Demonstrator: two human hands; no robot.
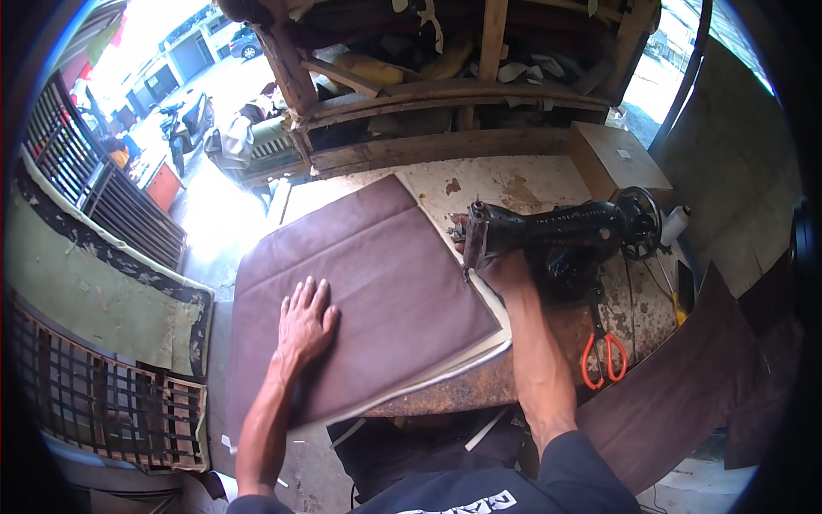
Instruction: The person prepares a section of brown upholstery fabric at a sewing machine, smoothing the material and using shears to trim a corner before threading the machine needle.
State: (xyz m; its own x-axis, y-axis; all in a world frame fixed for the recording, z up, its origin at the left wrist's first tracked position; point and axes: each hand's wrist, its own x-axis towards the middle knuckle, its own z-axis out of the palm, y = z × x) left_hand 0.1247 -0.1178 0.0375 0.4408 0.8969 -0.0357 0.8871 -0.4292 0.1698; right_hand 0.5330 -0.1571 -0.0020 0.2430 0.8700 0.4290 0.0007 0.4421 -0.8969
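Note:
A large brown panel of leather-like material (pixel 368 265) lies on the sewing table over a pale backing layer (pixel 488 343). My left hand (pixel 308 319) rests flat on its left part, fingers stretched out. The panel's right edge runs beside the needle of a black sewing machine (pixel 556 230). My right hand (pixel 507 272) reaches up under the machine's arm, just right of the needle. The machine's head hides most of its fingers, so I cannot make out whether they grip anything.
Orange-handled scissors (pixel 604 353) lie right of my right forearm. A cardboard box (pixel 618 161) and a white thread spool (pixel 676 224) stand behind. More brown material (pixel 676 403) drapes at the right. A wooden frame (pixel 454 146) rises at the back; slatted frames (pixel 111 398) stand left.

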